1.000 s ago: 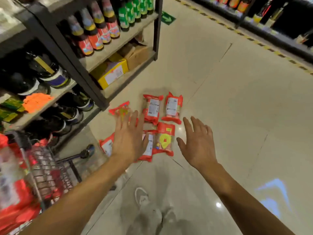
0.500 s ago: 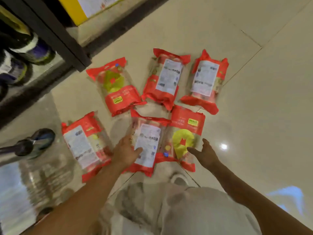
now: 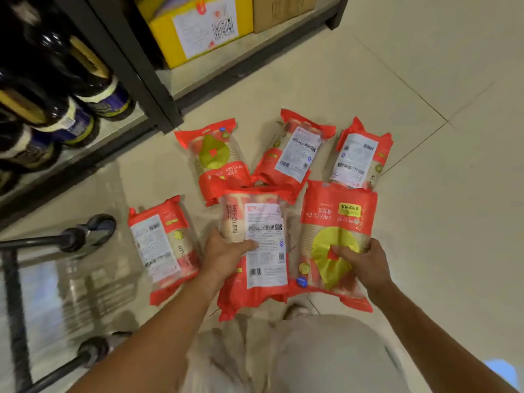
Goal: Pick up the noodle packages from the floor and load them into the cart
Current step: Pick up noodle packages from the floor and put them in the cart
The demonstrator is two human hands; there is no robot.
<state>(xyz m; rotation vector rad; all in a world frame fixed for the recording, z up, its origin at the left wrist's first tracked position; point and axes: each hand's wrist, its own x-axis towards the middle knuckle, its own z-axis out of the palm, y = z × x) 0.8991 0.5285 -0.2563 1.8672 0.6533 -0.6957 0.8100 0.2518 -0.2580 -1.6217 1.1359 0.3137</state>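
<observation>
Tiled floor [image 3: 425, 80]: L hand [image 3: 226, 253] grips label-side noodle pkg [image 3: 263, 222]; R hand [image 3: 363, 262] grips yellow-logo pkg [image 3: 337, 211], both apparently lifted.

Floor: pale glossy tiles [image 3: 425, 66] in a shop aisle, seen from my head camera.
Lying flat: left pack [image 3: 163, 248], label side up, near a cart wheel [image 3: 99, 226]; farther off, in a row, back-left pack [image 3: 214, 160] front side up, back-middle pack [image 3: 295, 153] and back-right pack [image 3: 360, 158] label side up.
In doubt: near-left pack [image 3: 263, 251] in the left hand [image 3: 226, 256] and near-right pack [image 3: 337, 239] in the right hand [image 3: 365, 265]; I cannot tell whether either touches the tile.
Standing on it: dark shelf post [image 3: 170, 120], second cart wheel [image 3: 93, 350], pale shoe [image 3: 295, 310].
</observation>
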